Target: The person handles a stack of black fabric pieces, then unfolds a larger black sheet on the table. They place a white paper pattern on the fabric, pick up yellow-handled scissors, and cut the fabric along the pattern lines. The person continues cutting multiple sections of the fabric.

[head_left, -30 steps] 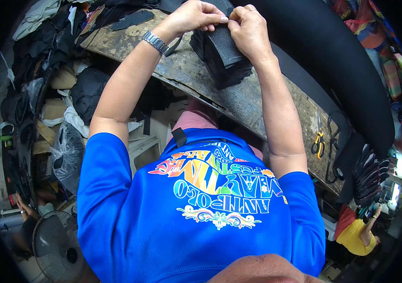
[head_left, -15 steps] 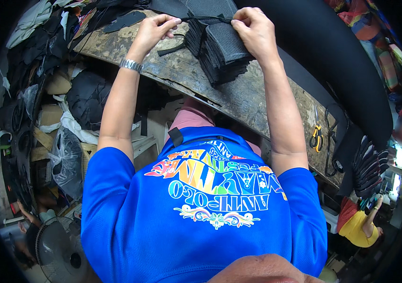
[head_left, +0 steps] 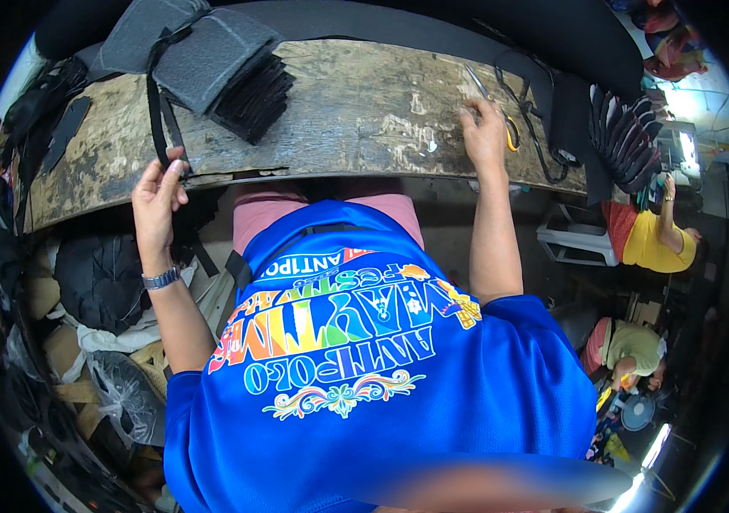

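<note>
A stack of dark grey-black cut fabric pieces lies on the wooden bench at the far left, tied round with a black strip. The strip's ends run down toward the bench's near edge. There my left hand pinches them between thumb and fingers. Off to the right, my right hand is over a pair of scissors with yellow-and-black handles, its fingers curled at their middle. Blades show beyond the fingers and one handle loop beside them; the part between is hidden.
Black material in a thick roll lies along the bench's far side. A black cord curls right of the scissors, near a fanned row of dark pieces. Two people work at right, by a white stool. Bags and scraps lie below left.
My hands have moved apart from the strip across the stack: the left has drawn its ends toward me, the right has let go and reached the scissors. The view has turned right.
</note>
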### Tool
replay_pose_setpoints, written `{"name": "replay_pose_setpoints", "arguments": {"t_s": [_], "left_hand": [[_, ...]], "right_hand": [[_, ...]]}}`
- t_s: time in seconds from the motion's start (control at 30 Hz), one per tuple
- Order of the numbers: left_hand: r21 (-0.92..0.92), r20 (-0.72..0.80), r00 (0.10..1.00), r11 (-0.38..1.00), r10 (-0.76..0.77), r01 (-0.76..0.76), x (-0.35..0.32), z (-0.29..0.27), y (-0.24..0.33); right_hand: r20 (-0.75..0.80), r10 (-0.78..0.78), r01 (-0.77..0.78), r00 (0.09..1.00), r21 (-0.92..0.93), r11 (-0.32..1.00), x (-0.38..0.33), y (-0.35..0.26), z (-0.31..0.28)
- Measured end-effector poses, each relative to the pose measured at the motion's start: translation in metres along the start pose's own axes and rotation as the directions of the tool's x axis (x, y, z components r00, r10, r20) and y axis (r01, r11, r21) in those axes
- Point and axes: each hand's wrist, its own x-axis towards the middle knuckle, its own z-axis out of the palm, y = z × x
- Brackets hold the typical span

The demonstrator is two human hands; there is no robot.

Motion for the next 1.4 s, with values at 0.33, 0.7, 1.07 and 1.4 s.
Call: {"name": "replay_pose_setpoints", "arguments": {"t_s": [0.33, 0.7, 1.07, 1.4], "left_hand": [[-0.058, -0.117, 0.993, 0.998, 0.018, -0.025, 0.006, -0.008, -0.030], [-0.638, -0.120, 0.985, 0.770, -0.123, 0.018, 0.022, -0.004, -0.023], [-0.531, -0.196, 0.978, 0.846, -0.067, -0.049, 0.078, 0.036, -0.010], [-0.617, -0.124, 0.991, 0.786, -0.043, -0.043, 0.092, 0.042, -0.013]], "right_hand": [[0.115, 0.163, -0.143, 0.980, -0.165, 0.976, -0.011, 0.031, 0.012], [0.062, 0.274, -0.200, 0.960, -0.534, 0.822, -0.008, 0.071, 0.019], [0.014, -0.050, 0.045, 0.999, 0.217, 0.975, 0.014, -0.049, -0.011], [-0.336, -0.559, 0.652, 0.758, 0.433, 0.622, 0.023, -0.306, 0.018]]}}
